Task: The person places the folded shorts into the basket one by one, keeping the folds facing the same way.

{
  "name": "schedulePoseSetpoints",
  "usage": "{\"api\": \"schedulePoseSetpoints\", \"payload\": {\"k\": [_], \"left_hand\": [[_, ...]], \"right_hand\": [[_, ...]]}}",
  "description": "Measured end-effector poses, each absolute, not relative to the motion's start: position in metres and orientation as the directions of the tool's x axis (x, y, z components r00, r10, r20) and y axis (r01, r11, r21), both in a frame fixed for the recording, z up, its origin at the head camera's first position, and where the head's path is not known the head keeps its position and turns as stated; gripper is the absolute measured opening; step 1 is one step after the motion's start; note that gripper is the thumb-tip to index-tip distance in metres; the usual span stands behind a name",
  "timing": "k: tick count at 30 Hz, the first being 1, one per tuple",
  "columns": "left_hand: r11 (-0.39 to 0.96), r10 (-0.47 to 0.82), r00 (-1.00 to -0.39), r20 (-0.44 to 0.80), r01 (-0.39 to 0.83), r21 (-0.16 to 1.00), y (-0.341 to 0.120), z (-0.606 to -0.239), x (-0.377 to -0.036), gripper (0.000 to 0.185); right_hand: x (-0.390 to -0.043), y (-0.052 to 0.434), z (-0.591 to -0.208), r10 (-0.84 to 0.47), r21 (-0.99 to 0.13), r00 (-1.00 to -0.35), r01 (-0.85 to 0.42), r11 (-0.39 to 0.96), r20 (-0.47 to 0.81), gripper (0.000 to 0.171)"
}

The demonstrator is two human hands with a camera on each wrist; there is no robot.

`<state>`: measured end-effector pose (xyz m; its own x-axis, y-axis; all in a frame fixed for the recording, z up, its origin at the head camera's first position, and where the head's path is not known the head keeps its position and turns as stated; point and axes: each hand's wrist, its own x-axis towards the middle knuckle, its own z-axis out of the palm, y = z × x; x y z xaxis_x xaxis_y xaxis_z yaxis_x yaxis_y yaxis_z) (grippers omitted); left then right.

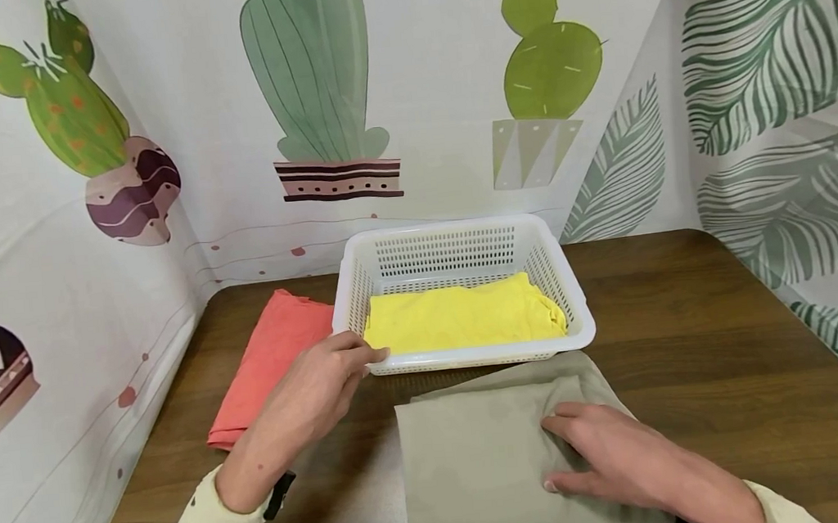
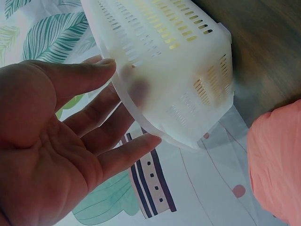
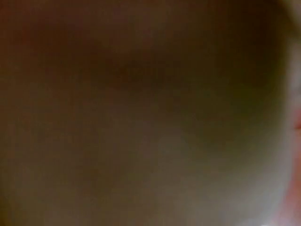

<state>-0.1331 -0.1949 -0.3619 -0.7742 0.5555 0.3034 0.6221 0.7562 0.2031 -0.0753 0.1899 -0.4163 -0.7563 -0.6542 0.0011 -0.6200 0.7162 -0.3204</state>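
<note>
At the front left corner of the white plastic basket (image 1: 463,356), my left hand (image 1: 328,379) grips the rim. The left wrist view shows the thumb (image 2: 89,75) on the outer side and the other fingers reaching over the rim. Inside the basket lies a folded yellow cloth (image 1: 460,317). My right hand (image 1: 612,456) rests on a folded grey-green cloth (image 1: 472,462) in front of the basket, thumb and fingers spread apart on creased fabric. The right wrist view is dark and blurred.
A folded red cloth (image 1: 278,346) lies left of the basket, behind my left forearm. The brown wooden table (image 1: 689,314) extends to the right. A white fabric backdrop (image 1: 442,87) printed with cacti and leaves hangs along the table's back and sides.
</note>
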Motion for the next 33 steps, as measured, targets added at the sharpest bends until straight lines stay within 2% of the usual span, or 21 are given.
{"api": "schedulePoseSetpoints", "payload": {"k": [16, 33], "left_hand": [[0.761, 0.548, -0.785, 0.29, 0.611, 0.216, -0.194, -0.362, -0.133, 0.043], [0.757, 0.553, -0.78, 0.294, 0.617, 0.213, -0.194, -0.362, -0.133, 0.043]], "right_hand": [[-0.068, 0.163, -0.42, -0.643, -0.292, -0.765, -0.625, 0.724, 0.046, 0.04], [-0.067, 0.147, -0.419, -0.636, -0.311, -0.771, -0.605, 0.733, 0.001, 0.041]]}}
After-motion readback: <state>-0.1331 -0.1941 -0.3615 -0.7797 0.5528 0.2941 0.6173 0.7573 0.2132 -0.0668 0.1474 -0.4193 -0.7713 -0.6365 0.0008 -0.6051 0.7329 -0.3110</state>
